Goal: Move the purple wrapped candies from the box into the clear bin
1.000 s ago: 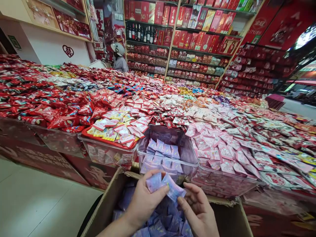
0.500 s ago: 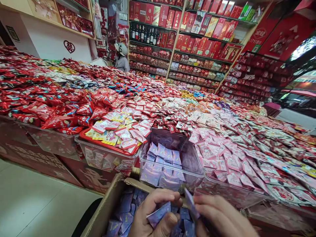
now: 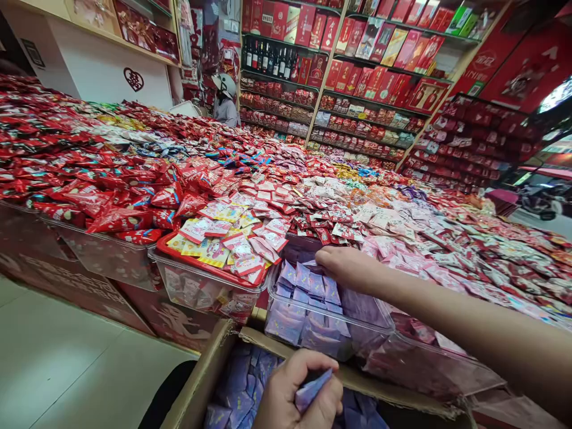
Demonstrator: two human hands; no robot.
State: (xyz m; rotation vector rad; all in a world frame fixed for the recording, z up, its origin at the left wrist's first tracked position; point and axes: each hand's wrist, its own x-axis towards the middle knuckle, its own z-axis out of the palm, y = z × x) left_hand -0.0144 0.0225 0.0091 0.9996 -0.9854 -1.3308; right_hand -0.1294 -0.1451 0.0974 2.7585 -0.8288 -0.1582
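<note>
Purple packet point(image 3: 311, 391), one, pinched by left hand point(image 3: 282, 394), right hand point(image 3: 343, 266) over one bin point(image 3: 368, 342), grip unclear

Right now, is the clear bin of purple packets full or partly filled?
Partly filled: purple packets crowd the left of the clear bin; its visible right part shows none.

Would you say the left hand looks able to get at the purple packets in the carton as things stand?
Probably yes: the left hand is over the open carton and nothing seems to block the purple packets, though its held packet may hinder grasping.
</note>
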